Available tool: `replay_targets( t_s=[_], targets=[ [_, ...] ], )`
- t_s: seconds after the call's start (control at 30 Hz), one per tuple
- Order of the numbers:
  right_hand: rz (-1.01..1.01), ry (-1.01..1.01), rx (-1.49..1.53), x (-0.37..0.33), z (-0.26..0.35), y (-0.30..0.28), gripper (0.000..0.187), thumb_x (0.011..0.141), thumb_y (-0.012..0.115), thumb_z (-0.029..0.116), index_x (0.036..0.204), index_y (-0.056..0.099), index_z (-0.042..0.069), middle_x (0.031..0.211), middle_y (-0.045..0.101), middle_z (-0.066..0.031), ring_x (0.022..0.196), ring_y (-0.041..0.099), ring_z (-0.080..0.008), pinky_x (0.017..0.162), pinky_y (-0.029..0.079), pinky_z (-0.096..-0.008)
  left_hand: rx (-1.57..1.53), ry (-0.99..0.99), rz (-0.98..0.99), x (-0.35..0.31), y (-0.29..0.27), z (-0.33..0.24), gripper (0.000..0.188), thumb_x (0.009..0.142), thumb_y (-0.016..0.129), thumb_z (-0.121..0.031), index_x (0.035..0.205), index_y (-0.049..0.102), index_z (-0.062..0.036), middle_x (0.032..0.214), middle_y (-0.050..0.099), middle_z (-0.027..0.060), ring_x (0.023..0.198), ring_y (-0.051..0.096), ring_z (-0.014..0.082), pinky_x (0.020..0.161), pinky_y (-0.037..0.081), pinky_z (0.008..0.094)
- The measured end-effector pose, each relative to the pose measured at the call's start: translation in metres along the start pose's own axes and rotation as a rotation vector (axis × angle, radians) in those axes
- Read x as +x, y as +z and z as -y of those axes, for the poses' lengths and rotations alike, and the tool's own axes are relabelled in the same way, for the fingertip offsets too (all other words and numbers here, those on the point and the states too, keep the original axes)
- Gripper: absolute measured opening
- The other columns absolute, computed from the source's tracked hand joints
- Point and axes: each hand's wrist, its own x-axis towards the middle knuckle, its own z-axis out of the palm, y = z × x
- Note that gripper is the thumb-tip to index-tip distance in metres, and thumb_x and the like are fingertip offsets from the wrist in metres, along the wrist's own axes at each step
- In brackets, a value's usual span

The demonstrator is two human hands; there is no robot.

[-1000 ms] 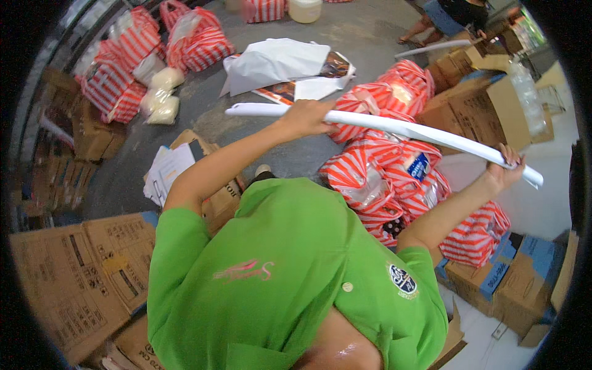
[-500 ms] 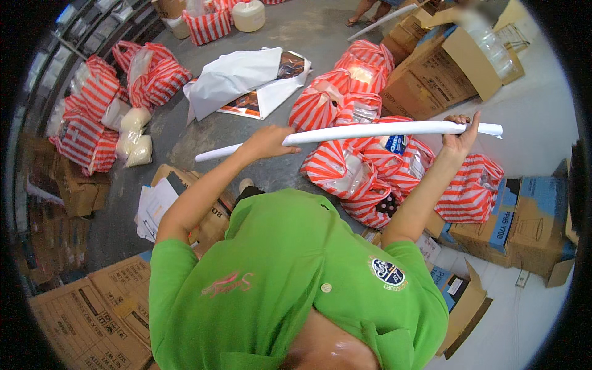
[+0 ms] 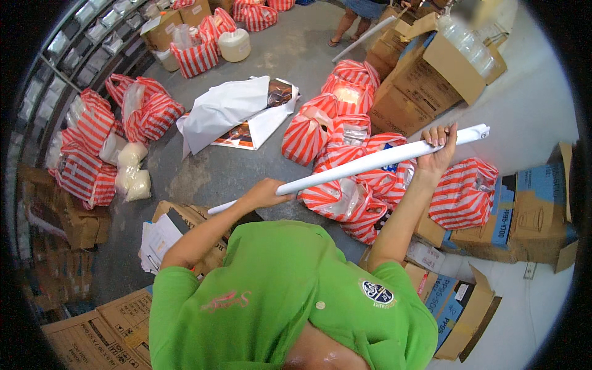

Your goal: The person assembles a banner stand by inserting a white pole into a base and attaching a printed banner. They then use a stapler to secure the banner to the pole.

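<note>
A long, thin white roll of sheet material [image 3: 357, 165] stretches across in front of me, its right end tilted up and showing layered edges. My left hand [image 3: 269, 193] is closed around its lower left part, and the far left tip sticks out past my forearm. Near the upper right end, the fingers of my right hand [image 3: 438, 149] wrap over the roll. Beyond it on the floor lies a loosely folded white sheet [image 3: 225, 111] with an orange and black printed side showing. Red-and-white striped bags [image 3: 339, 200] sit under and behind the roll.
More striped bags [image 3: 151, 111] and pale filled bags [image 3: 132, 172] stand at the left by a shelf rack [image 3: 68, 61]. Cardboard boxes [image 3: 425, 80] line the right wall; another carton [image 3: 98, 333] is at lower left. A person's legs [image 3: 346, 28] show at the back near a white jug [image 3: 234, 45].
The roll has tilted more steeply, its left end dropping toward me. Both hands still grip it. My view has shifted, so the floor things sit lower in the picture.
</note>
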Motion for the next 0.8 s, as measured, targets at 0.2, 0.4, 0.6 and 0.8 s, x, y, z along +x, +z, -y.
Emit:
replay_targets(
  t_s=[0.2,0.4,0.6,0.8],
  targets=[
    [0.008,0.032,-0.139,0.006,-0.007,0.054,0.029,0.099,0.060,0.027,0.076,0.053,0.011,0.052,0.034,0.0016,0.046,0.032,-0.0107,0.050,0.031,-0.0271,0.101,0.016,-0.240,0.017,-0.002,0.027,0.026,0.082,0.072,-0.034,0.095,0.069,-0.0115,0.084,0.071,0.0165,0.076,0.067,0.0412,0.070,0.053,0.0513],
    [0.265,0.117,-0.175,-0.001,-0.067,0.164,0.032,0.101,0.056,0.029,0.075,0.050,0.010,0.052,0.034,-0.0001,0.046,0.032,-0.0122,0.052,0.033,-0.0281,0.070,0.032,-0.405,0.020,-0.059,0.071,0.024,0.081,0.073,-0.031,0.092,0.067,-0.0112,0.079,0.069,0.0172,0.074,0.067,0.0412,0.069,0.053,0.0513],
    [0.492,0.091,-0.149,0.000,-0.162,0.233,0.034,0.103,0.050,0.032,0.076,0.047,0.011,0.053,0.035,0.0020,0.044,0.033,-0.0092,0.044,0.033,-0.0241,0.078,0.014,-0.423,0.005,-0.111,0.137,0.029,0.078,0.076,-0.030,0.091,0.066,-0.0063,0.080,0.070,0.0182,0.077,0.068,0.0399,0.071,0.053,0.0500],
    [0.531,0.051,-0.285,-0.008,-0.255,0.280,0.033,0.103,0.047,0.032,0.077,0.046,0.012,0.056,0.036,0.0033,0.044,0.031,-0.0078,0.043,0.030,-0.0240,0.329,0.095,-0.328,-0.032,-0.144,0.229,0.061,0.079,0.077,-0.037,0.128,0.060,-0.0038,0.124,0.063,0.0203,0.117,0.060,0.0344,0.095,0.048,0.0427]
  ],
)
